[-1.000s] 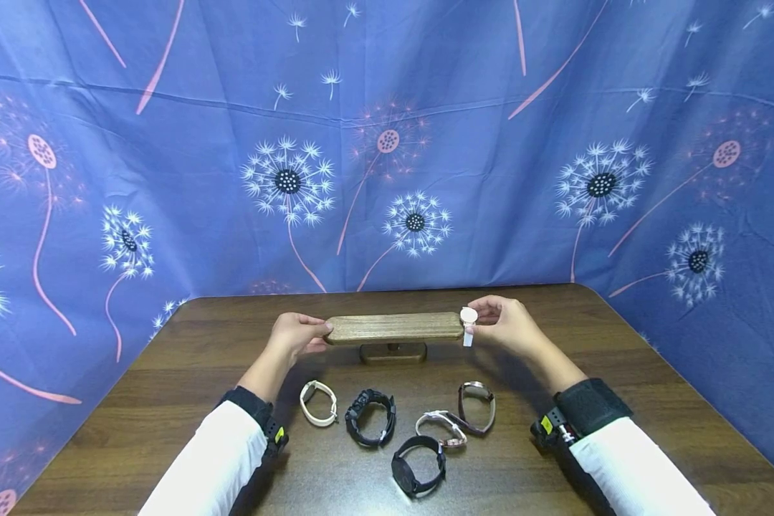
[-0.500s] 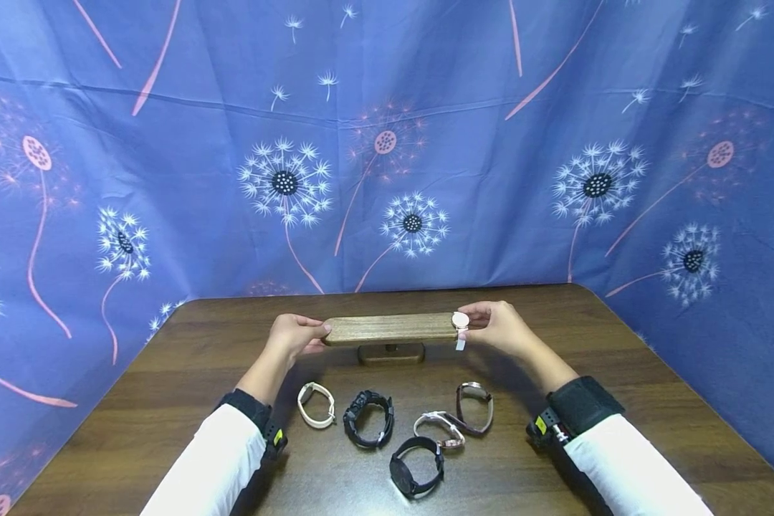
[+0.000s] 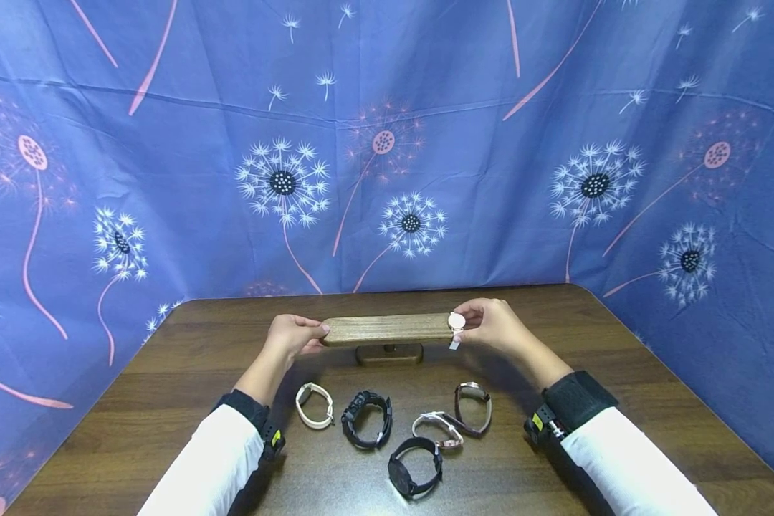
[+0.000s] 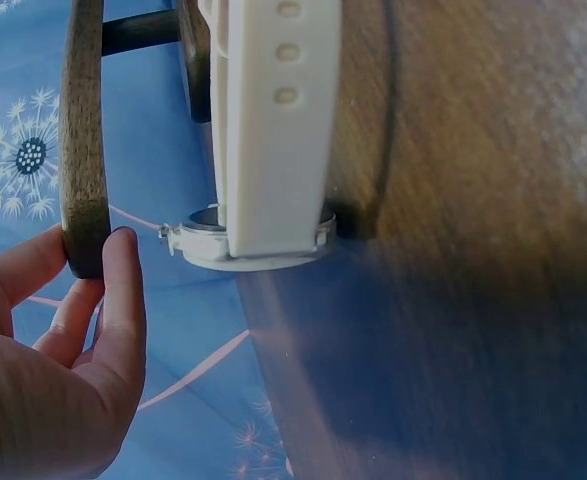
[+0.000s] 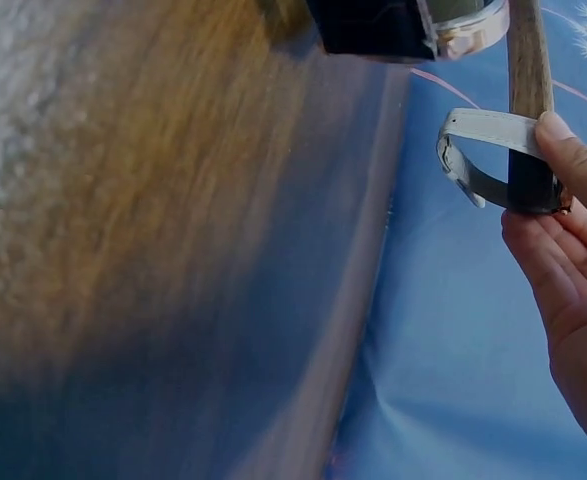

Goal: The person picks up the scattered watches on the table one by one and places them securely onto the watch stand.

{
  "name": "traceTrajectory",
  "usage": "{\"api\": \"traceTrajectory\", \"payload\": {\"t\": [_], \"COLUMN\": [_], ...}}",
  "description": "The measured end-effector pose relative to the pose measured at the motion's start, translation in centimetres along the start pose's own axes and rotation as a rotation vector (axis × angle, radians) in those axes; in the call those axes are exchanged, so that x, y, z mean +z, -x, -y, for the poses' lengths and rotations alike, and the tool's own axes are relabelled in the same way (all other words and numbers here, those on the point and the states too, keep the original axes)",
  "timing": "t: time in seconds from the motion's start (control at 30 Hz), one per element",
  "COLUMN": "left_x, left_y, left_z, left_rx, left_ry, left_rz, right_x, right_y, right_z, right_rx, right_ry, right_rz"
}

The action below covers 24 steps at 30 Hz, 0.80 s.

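A wooden watch stand has a long horizontal bar point(image 3: 387, 328) above a small base point(image 3: 389, 355). My left hand point(image 3: 290, 335) pinches the bar's left end between thumb and fingers, as the left wrist view also shows. At the other end, my right hand point(image 3: 495, 326) holds a white watch point(image 3: 456, 321) with a pale round face. In the right wrist view its white strap point(image 5: 493, 128) loops around the bar's end, hanging slack on one side. There the thumb presses the strap near the bar and the fingers point(image 5: 538, 250) lie by the bar's tip.
In front of the stand lie a cream watch point(image 3: 314, 406), a chunky black watch point(image 3: 366, 420), a black round-faced watch point(image 3: 416, 467), a white-strapped watch point(image 3: 438, 430) and a dark brown one point(image 3: 473, 408). A blue dandelion-print cloth point(image 3: 490, 179) hangs behind the wooden table point(image 3: 135, 416).
My right hand has moved left with the white watch, bringing it from beside the bar's right end onto that end. The left hand keeps its grip on the bar.
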<state>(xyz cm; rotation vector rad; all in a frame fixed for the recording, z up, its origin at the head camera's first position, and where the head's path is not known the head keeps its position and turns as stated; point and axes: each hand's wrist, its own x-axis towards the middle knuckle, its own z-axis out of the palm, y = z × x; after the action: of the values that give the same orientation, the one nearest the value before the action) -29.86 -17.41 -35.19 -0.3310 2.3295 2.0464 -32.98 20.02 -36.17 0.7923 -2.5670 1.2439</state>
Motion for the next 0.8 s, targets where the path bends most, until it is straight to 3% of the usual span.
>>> {"api": "traceTrajectory", "payload": {"t": [0.33, 0.6, 0.8], "left_x": [-0.1, 0.0, 0.0], "left_y": [0.0, 0.0, 0.0], "left_z": [-0.1, -0.1, -0.2], "left_rx": [0.003, 0.001, -0.003], "left_ry": [-0.026, -0.018, -0.013], "left_rz": [0.011, 0.011, 0.008], "right_x": [-0.1, 0.1, 0.4], "right_y": [-0.6, -0.9, -1.5], "right_z": [0.4, 1.2, 1.7], "right_rx": [-0.106, -0.121, -0.221], "right_ry": [0.141, 0.184, 0.353], "right_rz": [0.013, 0.036, 0.025]}}
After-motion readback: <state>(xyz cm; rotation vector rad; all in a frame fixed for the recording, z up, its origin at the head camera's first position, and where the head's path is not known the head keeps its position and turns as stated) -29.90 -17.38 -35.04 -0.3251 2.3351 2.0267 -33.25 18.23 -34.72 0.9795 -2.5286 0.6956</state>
